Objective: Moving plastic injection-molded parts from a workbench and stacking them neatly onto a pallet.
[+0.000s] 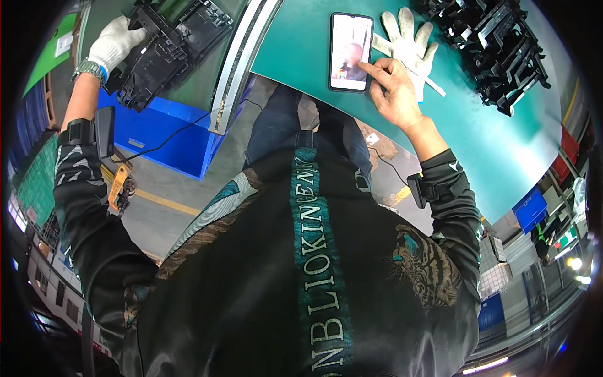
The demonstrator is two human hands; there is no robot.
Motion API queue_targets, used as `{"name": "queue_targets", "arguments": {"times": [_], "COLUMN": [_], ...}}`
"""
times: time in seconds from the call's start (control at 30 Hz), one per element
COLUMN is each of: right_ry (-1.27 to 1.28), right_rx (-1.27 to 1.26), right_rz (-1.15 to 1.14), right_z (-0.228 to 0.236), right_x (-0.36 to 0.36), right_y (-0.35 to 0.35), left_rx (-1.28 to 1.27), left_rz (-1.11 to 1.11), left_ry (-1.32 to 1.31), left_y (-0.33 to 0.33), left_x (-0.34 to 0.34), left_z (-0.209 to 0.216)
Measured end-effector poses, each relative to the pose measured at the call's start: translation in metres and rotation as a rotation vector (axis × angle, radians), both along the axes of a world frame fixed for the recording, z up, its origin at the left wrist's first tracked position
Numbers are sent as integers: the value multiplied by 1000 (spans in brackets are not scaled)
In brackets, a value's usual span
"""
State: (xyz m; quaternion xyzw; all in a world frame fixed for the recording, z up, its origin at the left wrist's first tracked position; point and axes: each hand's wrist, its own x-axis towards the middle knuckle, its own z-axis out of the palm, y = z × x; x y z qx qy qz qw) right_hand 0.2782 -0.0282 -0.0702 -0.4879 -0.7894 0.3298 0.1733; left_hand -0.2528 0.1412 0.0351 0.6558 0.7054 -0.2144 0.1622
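My left hand (114,43), in a white knitted glove, is at the far left with its fingers curled on the edge of a black plastic part (154,60). The part is a moulded frame with ribs and openings, and some of its edge is hidden by the glove. My bare right hand (396,93) is over the green table, its index finger stretched out to the lit screen of a smartphone (350,47). It holds nothing that I can see; the other fingers are partly bent. A loose white glove (407,41) lies palm-flat beside the phone, partly behind my right hand.
Several black plastic parts (496,53) are heaped at the table's (502,157) back right. A metal rail (235,69) edges the dark work surface on the left. Below that surface stands a blue crate (166,141). Thin cables hang from both forearm straps.
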Motion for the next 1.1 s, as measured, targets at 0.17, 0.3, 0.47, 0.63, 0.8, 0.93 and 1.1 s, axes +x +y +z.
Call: {"name": "queue_targets", "arguments": {"times": [0.17,0.3,0.47,0.63,0.8,0.93,1.1], "right_ry": [-4,14,12,26,32,7,26], "right_rx": [11,-16,-25,-38,-41,-37,-40], "right_rz": [16,7,21,16,32,25,61], "right_z": [-2,-3,0,3,5,7,5], "right_x": [-4,-5,-8,-10,-14,-13,-14], "right_y": [-2,-1,2,6,7,3,2], "left_rx": [-59,-53,-196,-269,-10,-301,-245], "left_rz": [-98,-174,-197,-194,-541,-51,-238], "left_ry": [71,75,157,244,-85,208,148], "left_y": [-9,3,35,42,30,21,9], "left_x": [-4,-3,9,51,-30,56,5], "left_z": [21,37,36,40,-10,19,-6]}}
